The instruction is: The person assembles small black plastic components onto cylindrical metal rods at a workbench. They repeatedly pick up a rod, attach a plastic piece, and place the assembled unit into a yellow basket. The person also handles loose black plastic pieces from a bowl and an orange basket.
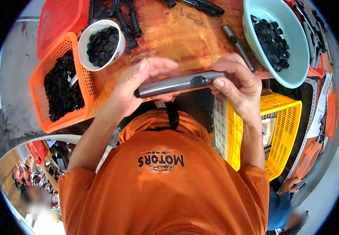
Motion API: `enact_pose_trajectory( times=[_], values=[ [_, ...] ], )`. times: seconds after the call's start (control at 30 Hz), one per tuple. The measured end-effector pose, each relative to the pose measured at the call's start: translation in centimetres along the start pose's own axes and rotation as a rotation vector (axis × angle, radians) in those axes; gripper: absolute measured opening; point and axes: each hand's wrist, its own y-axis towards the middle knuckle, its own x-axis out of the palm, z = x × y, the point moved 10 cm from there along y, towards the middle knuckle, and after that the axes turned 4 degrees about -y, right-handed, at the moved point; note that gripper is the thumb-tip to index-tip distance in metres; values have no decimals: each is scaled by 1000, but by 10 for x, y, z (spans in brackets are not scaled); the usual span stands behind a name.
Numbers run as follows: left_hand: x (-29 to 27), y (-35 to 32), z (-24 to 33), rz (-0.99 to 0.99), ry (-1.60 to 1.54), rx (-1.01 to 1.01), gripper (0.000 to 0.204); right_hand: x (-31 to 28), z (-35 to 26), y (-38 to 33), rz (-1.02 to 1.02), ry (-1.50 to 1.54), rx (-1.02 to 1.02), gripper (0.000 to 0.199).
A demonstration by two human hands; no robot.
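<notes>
In front of my chest lies a dark grey cylindrical tube (169, 85) with a black button-like piece on its side, tilted slightly up to the right. My right hand (240, 84) pinches its right end between thumb and fingers. Its dark left end sits against the palm of my left hand (136, 80). That hand curves loosely around the end, upper fingers raised off it, other fingertips showing below the tube. A similar grey tube (238, 47) with a black piece lies on the wooden table (169, 35) beyond my right hand.
A white bowl (120, 49) and a light-blue basin (300, 58) hold small black parts. An orange basket (40, 100) of black pieces stands left, a red basket (56, 27) behind it. A yellow crate (291, 137) sits below my right forearm. Other people appear at both lower sides.
</notes>
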Motion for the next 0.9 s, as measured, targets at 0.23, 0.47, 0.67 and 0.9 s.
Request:
enact_pose_trajectory(
  times=[0.23, 0.47, 0.67, 0.9],
  values=[
    [-30, 9, 21, 185, -18, 271, 56, 15, 24, -27, 90, -88, -19, 21],
    [6, -14, -21, -277, 359, -320, 58, 17, 20, -32, -79, -261, -39, 28],
    [25, -30, -35, -382, -205, -437, 57, 18, -42, -9, -71, -52, -469, 87],
    [45, -35, -33, -335, -259, -398, 55, 53, -71, -2, -262, 251, -368, 112]
  ],
)
